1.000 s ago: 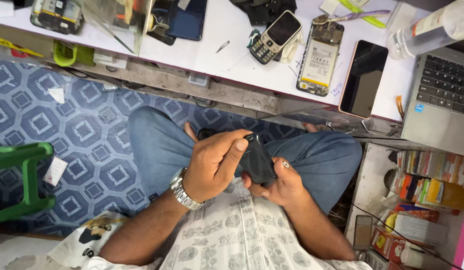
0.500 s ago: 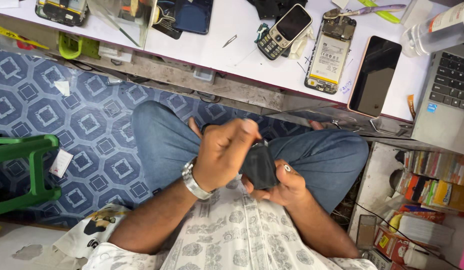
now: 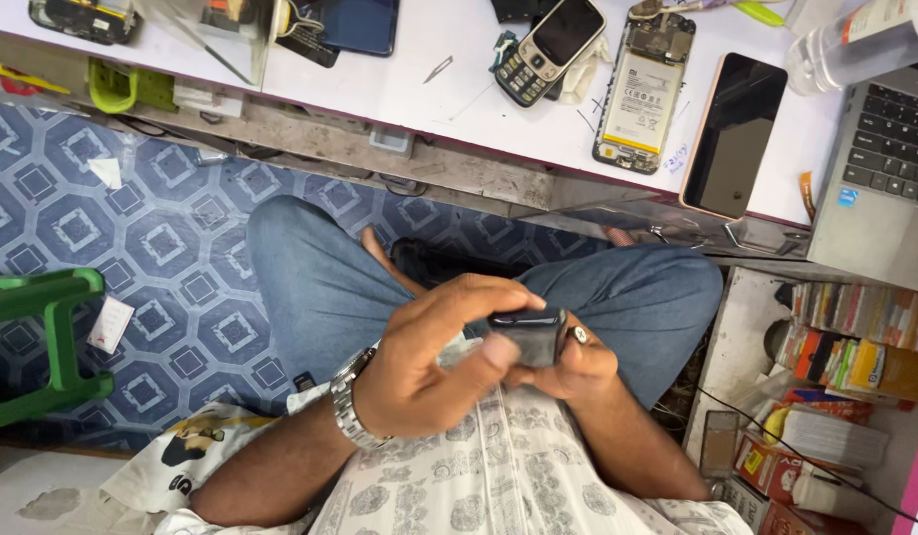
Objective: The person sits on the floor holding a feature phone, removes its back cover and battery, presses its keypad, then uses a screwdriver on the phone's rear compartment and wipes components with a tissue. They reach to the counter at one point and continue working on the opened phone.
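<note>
Seen from above, seated cross-legged in blue jeans (image 3: 330, 287) over a blue patterned floor (image 3: 132, 228). Both hands meeting in the lap, above a pale printed shirt (image 3: 499, 476). Left hand (image 3: 429, 357), a metal wristwatch (image 3: 348, 401) on its wrist, curled over a small dark device (image 3: 528, 332), thumb pressed against its near side and fingers arched over the top. Right hand (image 3: 573, 367) cupped beneath and behind the same device, fingers closed around it, a ring on 1 finger. Device held between the 2 hands, just in front of the belly and clear of the bench (image 3: 419, 89). On that white bench, well apart from the hands: a keypad phone (image 3: 548, 50) lying tilted, just beside it an opened smartphone (image 3: 645, 89) with its battery showing, then a smartphone with a dark screen (image 3: 734, 134), and a grey laptop (image 3: 875, 188) at the right edge. A clear plastic bottle (image 3: 855, 40) lying at the top right corner. A dark blue phone (image 3: 355, 25) near the top, and another opened handset (image 3: 83, 18) at the far left. Green plastic stool (image 3: 43, 347) on the floor to the left. Shelves with coloured boxes (image 3: 845, 396) under the bench at the right
</note>
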